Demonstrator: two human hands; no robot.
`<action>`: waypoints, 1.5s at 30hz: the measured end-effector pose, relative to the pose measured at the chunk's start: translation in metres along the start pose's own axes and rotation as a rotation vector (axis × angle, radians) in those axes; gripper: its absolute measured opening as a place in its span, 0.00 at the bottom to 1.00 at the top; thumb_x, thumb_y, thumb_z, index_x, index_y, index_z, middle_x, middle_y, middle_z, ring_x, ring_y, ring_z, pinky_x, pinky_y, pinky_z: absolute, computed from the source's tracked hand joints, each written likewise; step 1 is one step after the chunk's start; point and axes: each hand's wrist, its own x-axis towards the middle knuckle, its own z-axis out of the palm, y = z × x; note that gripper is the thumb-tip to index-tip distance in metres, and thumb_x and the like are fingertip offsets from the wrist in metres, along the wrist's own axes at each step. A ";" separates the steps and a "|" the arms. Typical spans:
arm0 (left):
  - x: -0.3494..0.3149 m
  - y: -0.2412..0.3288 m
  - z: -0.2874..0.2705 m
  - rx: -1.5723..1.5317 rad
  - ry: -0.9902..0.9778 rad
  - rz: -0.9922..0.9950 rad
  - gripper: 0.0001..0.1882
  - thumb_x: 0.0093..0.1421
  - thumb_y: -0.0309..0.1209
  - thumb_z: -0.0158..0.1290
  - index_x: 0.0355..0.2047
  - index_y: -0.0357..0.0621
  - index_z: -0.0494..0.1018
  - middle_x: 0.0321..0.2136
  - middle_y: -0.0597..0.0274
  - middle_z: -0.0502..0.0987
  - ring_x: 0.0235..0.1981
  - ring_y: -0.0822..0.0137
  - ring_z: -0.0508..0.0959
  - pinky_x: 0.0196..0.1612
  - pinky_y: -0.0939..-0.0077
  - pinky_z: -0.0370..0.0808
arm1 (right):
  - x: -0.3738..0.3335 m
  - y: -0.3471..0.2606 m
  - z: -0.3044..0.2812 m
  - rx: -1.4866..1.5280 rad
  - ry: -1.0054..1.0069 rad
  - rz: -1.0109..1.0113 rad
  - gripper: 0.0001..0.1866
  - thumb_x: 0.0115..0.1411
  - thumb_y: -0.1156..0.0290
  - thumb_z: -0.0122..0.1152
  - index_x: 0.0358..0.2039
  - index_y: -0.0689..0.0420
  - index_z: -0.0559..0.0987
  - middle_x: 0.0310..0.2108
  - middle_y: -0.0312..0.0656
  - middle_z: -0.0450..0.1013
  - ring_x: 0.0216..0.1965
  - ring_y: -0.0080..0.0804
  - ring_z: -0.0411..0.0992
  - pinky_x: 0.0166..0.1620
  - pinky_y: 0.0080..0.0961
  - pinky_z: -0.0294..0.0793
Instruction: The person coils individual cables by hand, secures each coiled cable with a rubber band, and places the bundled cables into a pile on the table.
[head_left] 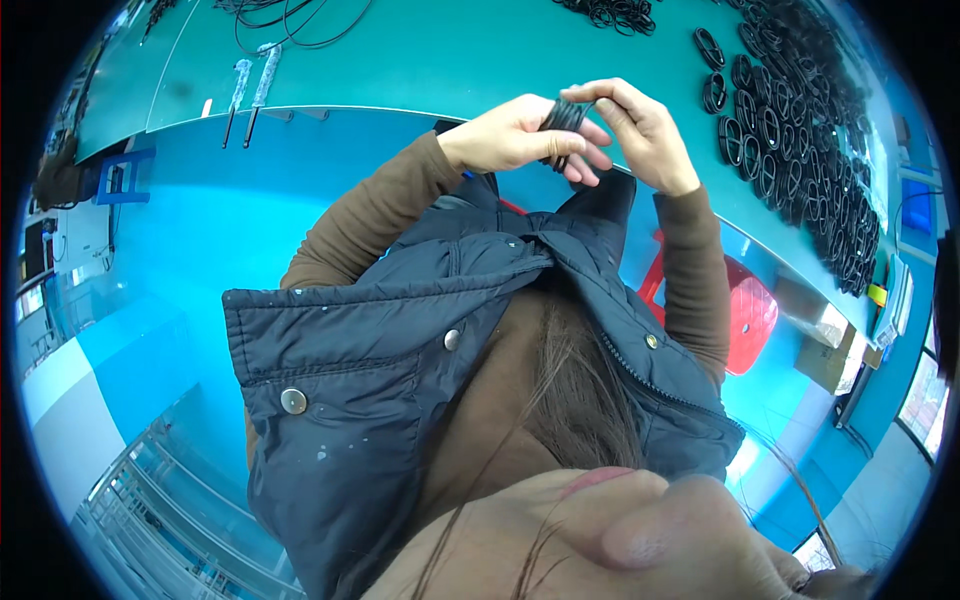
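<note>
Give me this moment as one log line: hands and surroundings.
Left hand: holding coiled black cable bundle | Right hand: at bundle's upper end | Green tabletop: many coiled black cables at right

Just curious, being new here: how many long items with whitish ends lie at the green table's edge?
2: a shorter item, and a longer item to its right, both left of the left hand and jutting past the green table. Others may be hidden.

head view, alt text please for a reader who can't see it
A person's left hand grips a coiled black cable, the right hand at its upper end, by the edge of a green table. Many black coils lie on the table's right side.
</note>
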 end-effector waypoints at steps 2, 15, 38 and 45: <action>-0.001 -0.003 -0.004 -0.022 0.002 0.040 0.16 0.65 0.29 0.50 0.50 0.30 0.70 0.36 0.46 0.80 0.37 0.62 0.82 0.40 0.78 0.80 | -0.001 0.003 0.012 0.298 -0.053 0.064 0.20 0.67 0.59 0.44 0.53 0.57 0.72 0.43 0.39 0.73 0.32 0.26 0.69 0.40 0.21 0.69; 0.004 -0.011 -0.004 0.011 0.116 0.138 0.11 0.64 0.28 0.51 0.43 0.34 0.75 0.33 0.52 0.81 0.33 0.67 0.81 0.39 0.80 0.80 | -0.014 0.000 0.022 1.004 -0.078 0.373 0.45 0.65 0.33 0.23 0.63 0.63 0.59 0.40 0.45 0.71 0.30 0.27 0.66 0.37 0.24 0.68; 0.009 -0.020 -0.014 0.417 -0.143 0.096 0.08 0.62 0.25 0.50 0.40 0.34 0.74 0.31 0.54 0.80 0.30 0.70 0.79 0.34 0.82 0.77 | -0.005 -0.003 0.032 0.953 -0.216 0.346 0.28 0.58 0.59 0.60 0.57 0.57 0.70 0.29 0.37 0.71 0.22 0.18 0.65 0.23 0.09 0.61; 0.012 -0.049 -0.027 0.343 0.029 0.090 0.13 0.55 0.18 0.52 0.42 0.36 0.76 0.33 0.55 0.79 0.30 0.70 0.78 0.34 0.82 0.76 | -0.002 -0.006 0.037 0.638 -0.058 0.574 0.22 0.59 0.59 0.62 0.50 0.56 0.74 0.31 0.41 0.74 0.28 0.23 0.70 0.29 0.13 0.70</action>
